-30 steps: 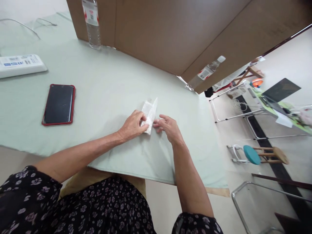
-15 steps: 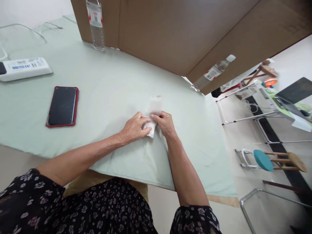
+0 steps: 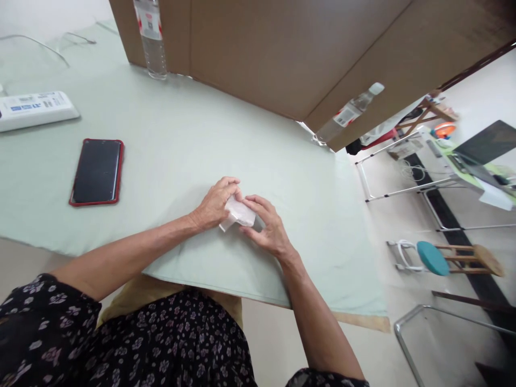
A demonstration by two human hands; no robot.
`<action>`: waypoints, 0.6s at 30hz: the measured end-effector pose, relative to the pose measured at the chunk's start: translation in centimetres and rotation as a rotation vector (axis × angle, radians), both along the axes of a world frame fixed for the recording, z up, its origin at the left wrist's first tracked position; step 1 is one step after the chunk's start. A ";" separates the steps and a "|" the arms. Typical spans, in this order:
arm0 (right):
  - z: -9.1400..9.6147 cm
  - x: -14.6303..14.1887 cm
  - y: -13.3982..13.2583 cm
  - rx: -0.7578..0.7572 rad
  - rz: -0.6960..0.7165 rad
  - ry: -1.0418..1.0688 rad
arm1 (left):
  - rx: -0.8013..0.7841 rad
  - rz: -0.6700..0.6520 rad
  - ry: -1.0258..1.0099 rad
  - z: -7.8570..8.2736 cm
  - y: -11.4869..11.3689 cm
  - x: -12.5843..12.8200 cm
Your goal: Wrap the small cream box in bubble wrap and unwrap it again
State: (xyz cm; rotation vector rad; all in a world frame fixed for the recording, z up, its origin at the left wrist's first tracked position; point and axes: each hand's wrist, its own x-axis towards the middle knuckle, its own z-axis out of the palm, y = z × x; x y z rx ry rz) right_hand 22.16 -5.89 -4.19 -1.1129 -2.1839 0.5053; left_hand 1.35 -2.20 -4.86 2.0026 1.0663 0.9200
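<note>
A small folded white tissue lies between both hands on the pale green tablecloth. My left hand pinches its upper left edge with curled fingers. My right hand cups it from the right, thumb and fingers closed on its lower edge. Most of the tissue is covered by the fingers; only a short folded bundle shows.
A red-cased phone lies face up to the left. A white flat box sits at the far left. One water bottle stands by the brown board, another leans at its corner. A teal-topped stool stands right of the table.
The tissue stood long and upright between my fingers; it is now folded down into a short bundle. My right hand moved over it, and both hands close round it.
</note>
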 end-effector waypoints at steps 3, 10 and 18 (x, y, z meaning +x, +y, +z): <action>-0.8 -0.7 -0.1 0.094 -0.123 -0.044 | -0.013 -0.008 -0.034 -0.1 0.4 -0.2; -0.7 -1.4 1.3 -0.320 -0.305 0.297 | -0.188 -0.149 -0.043 0.8 1.3 -1.0; -0.8 -0.3 1.1 -0.336 -0.308 0.268 | -0.357 -0.134 -0.107 1.3 1.0 -0.6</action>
